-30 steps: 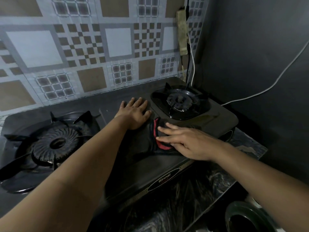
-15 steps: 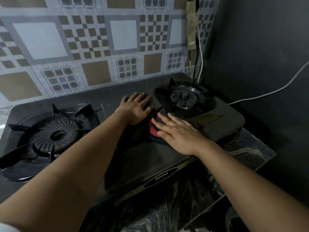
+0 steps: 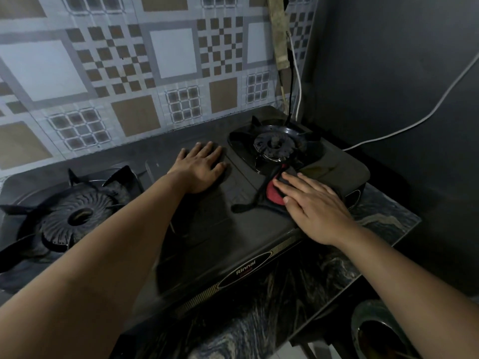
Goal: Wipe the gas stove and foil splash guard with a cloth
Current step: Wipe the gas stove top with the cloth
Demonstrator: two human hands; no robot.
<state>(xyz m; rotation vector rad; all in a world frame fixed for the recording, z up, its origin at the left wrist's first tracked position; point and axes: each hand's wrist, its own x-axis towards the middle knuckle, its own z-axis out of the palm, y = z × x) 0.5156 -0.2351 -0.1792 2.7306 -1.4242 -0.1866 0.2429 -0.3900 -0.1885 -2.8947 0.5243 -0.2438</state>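
A black two-burner gas stove [image 3: 228, 237] sits on a dark marbled counter. Behind it stands the foil splash guard [image 3: 124, 81] with a square tile pattern. My left hand [image 3: 201, 169] lies flat, fingers spread, on the stove top between the burners. My right hand [image 3: 315, 206] presses flat on a black and red cloth [image 3: 270, 196] just in front of the right burner [image 3: 274, 146]. A dark strip of the cloth trails left from under my fingers. The left burner [image 3: 75, 216] is at the left.
A white cable [image 3: 425, 115] runs along the dark right wall, and a black cord [image 3: 291, 81] hangs in the corner behind the right burner. The counter edge [image 3: 383, 244] ends close to the stove's right side. A round dark container [image 3: 378, 332] sits below at the lower right.
My right hand has slid the cloth to the right, from the stove's middle to the front of the right burner. My left hand stays flat in place.
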